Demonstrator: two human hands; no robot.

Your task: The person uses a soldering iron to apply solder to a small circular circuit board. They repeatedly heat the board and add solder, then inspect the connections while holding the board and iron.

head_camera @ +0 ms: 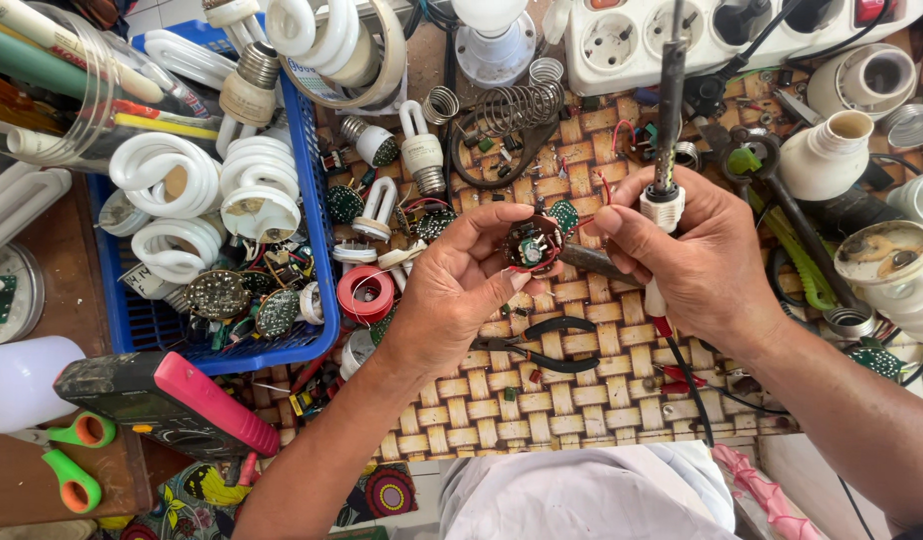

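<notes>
Left hand (452, 290) pinches a round circuit board (532, 247); right hand (697, 255) grips the soldering iron (670, 110) beside it (a slip could burn fingers).

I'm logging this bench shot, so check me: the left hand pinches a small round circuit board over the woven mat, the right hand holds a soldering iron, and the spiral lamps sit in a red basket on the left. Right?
Not quite. In the head view the basket holding the spiral lamps is blue, not red. The rest stands: the left hand pinches the small round circuit board over the woven mat, and the right hand holds the soldering iron.
</notes>
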